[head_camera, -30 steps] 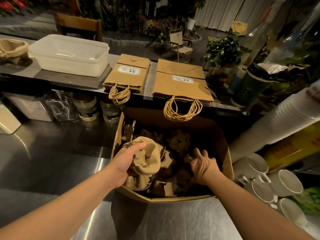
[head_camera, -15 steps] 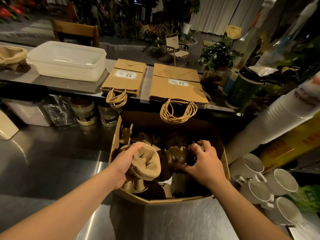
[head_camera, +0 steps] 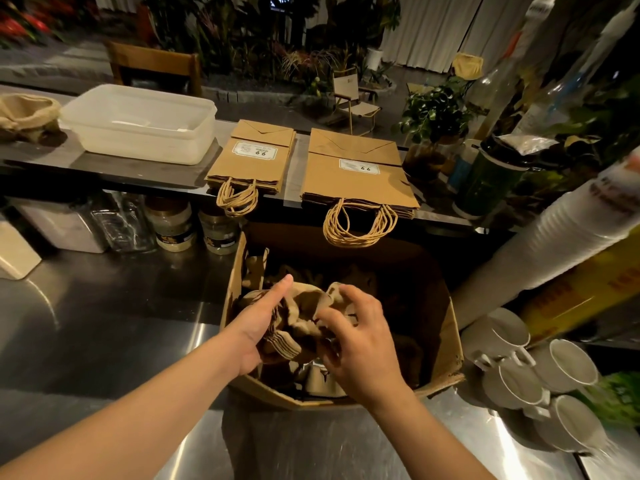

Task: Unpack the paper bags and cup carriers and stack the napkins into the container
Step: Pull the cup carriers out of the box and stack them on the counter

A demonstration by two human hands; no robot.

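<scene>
Both hands are down inside the open cardboard box [head_camera: 453, 327], close together over its near half. The left hand [head_camera: 258, 322] grips a nested stack of brown pulp cup carriers [head_camera: 294, 327], thumb stretched along the top and fingers wrapped under the layered edges. The right hand [head_camera: 360, 344] has its fingers curled onto the right side of the same stack, pinching it as far as the dim light lets one tell. Below and beyond the hands, more cup carriers lie loose and jumbled in the box, dark and hard to separate.

Past the hands, on the raised shelf, two flat stacks of paper bags lie side by side with their twine handles hanging over the near edge: the smaller stack [head_camera: 254, 161] ahead of the left hand, the larger stack [head_camera: 356, 174] ahead of the right. Further left of them stands a translucent plastic container [head_camera: 138, 126] with something pale and flat on its bottom. At the shelf's far left sits another brown stack of carriers [head_camera: 26, 112]. To the right of the right hand, white mugs [head_camera: 540, 368] are clustered beside the box.
</scene>
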